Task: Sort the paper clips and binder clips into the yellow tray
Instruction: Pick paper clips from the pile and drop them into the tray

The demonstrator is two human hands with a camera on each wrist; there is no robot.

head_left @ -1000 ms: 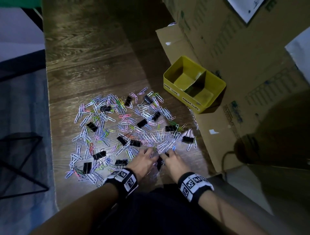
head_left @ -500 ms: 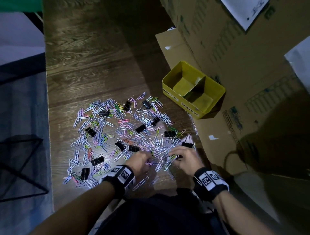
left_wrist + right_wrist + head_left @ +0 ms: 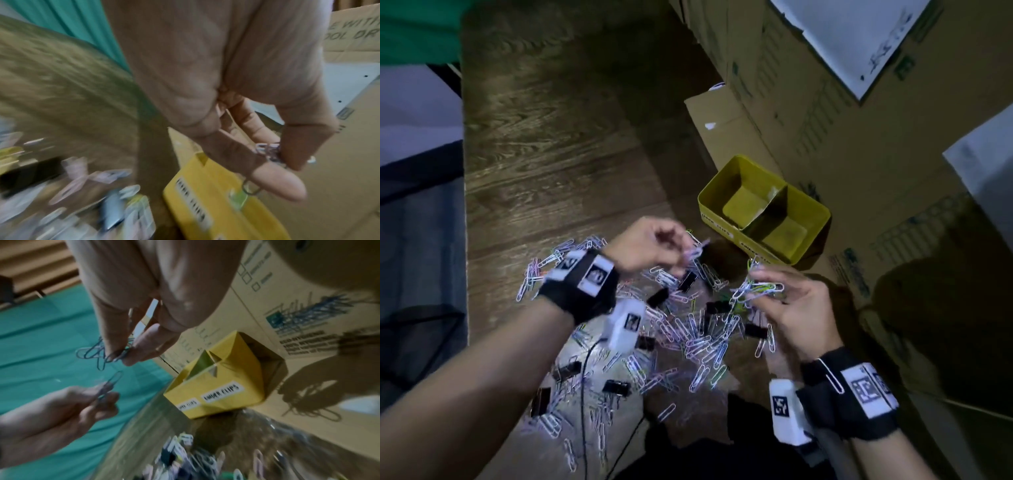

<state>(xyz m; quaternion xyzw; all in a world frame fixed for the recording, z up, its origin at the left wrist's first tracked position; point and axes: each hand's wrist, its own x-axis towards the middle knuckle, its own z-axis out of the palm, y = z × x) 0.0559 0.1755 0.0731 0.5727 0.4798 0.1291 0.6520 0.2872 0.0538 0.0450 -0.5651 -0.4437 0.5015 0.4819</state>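
Note:
Both hands are raised above a pile of paper clips (image 3: 688, 339) and black binder clips (image 3: 616, 387) on the wooden floor. My left hand (image 3: 674, 250) pinches a few paper clips (image 3: 269, 151) between thumb and fingers. My right hand (image 3: 770, 291) pinches a tangled bunch of paper clips (image 3: 756, 287), seen also in the right wrist view as paper clips (image 3: 98, 352). The yellow tray (image 3: 822, 219), split in two labelled compartments, stands just beyond both hands; the yellow tray (image 3: 226, 386) looks empty. The yellow tray (image 3: 205, 203) lies under my left fingers.
Large cardboard boxes (image 3: 859, 137) stand close behind and right of the tray. A flattened cardboard flap (image 3: 719, 120) lies behind it. Green fabric (image 3: 51, 337) is at the far left. A grey mat (image 3: 417, 240) borders the floor's left edge.
Both hands have lifted off the pile, each taking paper clips, and moved up toward the tray. The camera has come closer.

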